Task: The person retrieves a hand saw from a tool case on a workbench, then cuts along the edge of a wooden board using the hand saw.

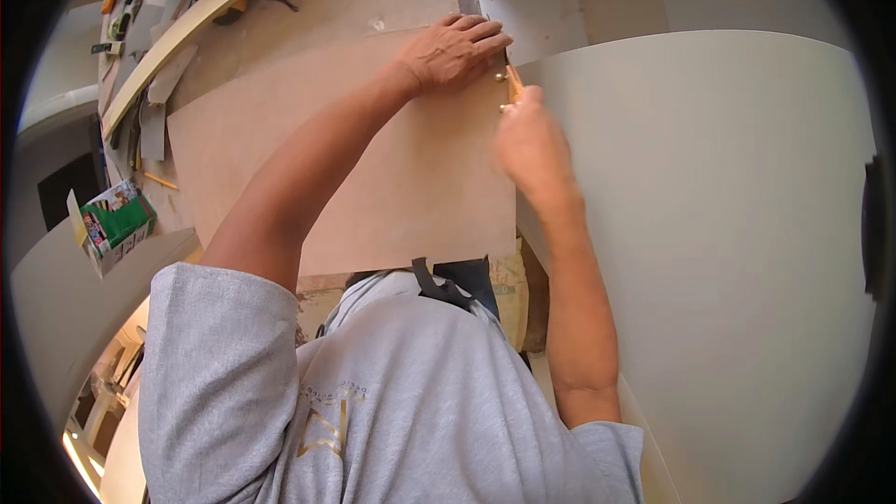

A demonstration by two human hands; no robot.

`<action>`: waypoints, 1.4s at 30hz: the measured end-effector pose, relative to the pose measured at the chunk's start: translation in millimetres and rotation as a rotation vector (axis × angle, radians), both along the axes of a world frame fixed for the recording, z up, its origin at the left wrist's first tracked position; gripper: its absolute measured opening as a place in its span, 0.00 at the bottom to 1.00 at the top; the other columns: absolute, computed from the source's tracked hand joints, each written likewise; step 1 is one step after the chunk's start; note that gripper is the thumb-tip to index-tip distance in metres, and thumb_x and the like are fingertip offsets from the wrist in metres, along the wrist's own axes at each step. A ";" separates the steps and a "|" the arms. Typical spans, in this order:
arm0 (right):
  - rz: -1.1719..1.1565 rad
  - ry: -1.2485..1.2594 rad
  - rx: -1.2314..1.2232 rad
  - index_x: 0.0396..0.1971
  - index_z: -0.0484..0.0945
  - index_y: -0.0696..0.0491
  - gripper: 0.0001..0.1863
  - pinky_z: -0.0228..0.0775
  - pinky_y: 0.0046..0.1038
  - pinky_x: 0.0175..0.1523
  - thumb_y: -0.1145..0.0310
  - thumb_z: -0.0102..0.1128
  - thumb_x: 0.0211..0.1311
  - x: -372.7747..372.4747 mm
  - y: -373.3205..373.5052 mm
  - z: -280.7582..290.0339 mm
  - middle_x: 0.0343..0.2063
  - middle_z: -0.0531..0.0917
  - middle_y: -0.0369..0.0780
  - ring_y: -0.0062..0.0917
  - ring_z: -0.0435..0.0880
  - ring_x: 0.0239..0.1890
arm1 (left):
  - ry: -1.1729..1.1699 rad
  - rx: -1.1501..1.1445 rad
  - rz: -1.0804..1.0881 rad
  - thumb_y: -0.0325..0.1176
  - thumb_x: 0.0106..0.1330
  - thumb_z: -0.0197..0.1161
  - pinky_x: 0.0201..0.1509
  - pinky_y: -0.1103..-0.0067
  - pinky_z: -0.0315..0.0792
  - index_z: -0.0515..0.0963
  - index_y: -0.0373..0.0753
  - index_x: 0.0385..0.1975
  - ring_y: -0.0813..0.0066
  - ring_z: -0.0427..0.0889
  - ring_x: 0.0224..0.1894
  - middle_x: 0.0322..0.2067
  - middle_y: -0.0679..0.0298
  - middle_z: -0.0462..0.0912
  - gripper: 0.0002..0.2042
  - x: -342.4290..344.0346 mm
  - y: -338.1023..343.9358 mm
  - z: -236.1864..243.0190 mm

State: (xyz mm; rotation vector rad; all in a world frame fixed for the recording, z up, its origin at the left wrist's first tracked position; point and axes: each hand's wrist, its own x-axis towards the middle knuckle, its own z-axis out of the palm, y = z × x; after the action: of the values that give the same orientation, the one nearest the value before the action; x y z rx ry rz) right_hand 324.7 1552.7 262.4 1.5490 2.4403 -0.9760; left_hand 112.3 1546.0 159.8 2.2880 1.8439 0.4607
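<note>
A thin, pinkish-brown wooden board [401,177] lies in front of my body. My left hand [455,51] rests flat near its far right corner, fingers stretched out towards the right edge. Beside that edge, my right hand [537,145] is closed around a slim orange tool [514,82]; motion blur softens the hand. Small brass-coloured round parts show next to the tool, but I cannot tell whether they belong to it. The tool's tip and its exact contact with the board are hard to make out.
A large pale panel [709,205] stands close on the right. At the far left, a long curved-looking wooden strip [210,23] crosses the bench, with hand tools and offcuts around it. A green box [117,222] and an orange pencil [161,181] sit left of the board.
</note>
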 end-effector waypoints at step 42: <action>-0.249 -0.166 -0.288 0.57 0.69 0.59 0.17 0.76 0.58 0.46 0.63 0.53 0.80 103.0 -109.4 129.9 0.38 0.86 0.60 0.63 0.85 0.42 | -0.034 0.023 -0.022 0.40 0.79 0.56 0.78 0.61 0.64 0.71 0.47 0.73 0.58 0.71 0.73 0.70 0.60 0.75 0.24 -2.3 1.0 -5.4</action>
State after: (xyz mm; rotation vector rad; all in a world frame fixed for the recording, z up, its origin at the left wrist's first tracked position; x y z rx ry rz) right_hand 427.7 1443.3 392.3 1.7732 1.9309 -1.1271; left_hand 109.9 1547.0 154.4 2.2980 1.8045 0.5174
